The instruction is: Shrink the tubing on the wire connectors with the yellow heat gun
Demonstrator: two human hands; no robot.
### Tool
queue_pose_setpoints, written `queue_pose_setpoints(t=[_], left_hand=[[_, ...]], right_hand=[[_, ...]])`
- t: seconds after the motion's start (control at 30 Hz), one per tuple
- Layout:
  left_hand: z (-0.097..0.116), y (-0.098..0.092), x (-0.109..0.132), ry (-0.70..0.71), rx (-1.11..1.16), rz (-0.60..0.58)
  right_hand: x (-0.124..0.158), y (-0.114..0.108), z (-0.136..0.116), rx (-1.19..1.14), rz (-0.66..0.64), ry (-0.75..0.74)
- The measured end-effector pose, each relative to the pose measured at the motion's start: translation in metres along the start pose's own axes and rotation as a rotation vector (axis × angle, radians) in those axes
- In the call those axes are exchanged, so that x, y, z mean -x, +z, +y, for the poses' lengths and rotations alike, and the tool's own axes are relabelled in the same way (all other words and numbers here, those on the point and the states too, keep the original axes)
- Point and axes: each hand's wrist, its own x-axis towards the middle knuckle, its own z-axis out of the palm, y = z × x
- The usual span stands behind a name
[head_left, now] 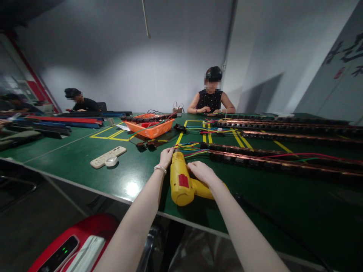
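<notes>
A yellow heat gun (179, 181) lies on its side on the green table, nozzle pointing away from me, handle to the right. My left hand (166, 156) is closed just left of the nozzle, fingertips by the ends of coloured wires (195, 153). What it pinches is too small to make out. To the right of the gun's body, my right hand (202, 172) has its fingers curled, tips partly hidden by the gun; anything in them is not visible. The wires run from long black strips with copper bars (255, 160) on the right.
An orange basket (153, 130) holding wired parts stands beyond my left hand. Black connectors (147, 145) lie before it. A beige remote-like panel (107, 156) and small white dish (111, 162) are at left. A black cable (272, 219) trails right. A co-worker (211, 94) sits opposite.
</notes>
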Motion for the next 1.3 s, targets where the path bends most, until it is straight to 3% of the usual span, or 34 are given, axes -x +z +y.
queue_pose_setpoints(t=[0.57, 1.1, 1.3], left_hand=[[-0.002, -0.001, 0.002, -0.012, 0.041, -0.012], [-0.007, 0.004, 0.0, 0.002, 0.139, -0.036], [-0.004, 0.004, 0.002, 0.012, 0.107, -0.023]], right_hand=[[0.005, -0.004, 0.004, 0.024, 0.047, 0.135], [0.015, -0.042, 0.073, -0.003, 0.115, 0.282], [0.022, -0.044, 0.074, 0.008, 0.123, 0.202]])
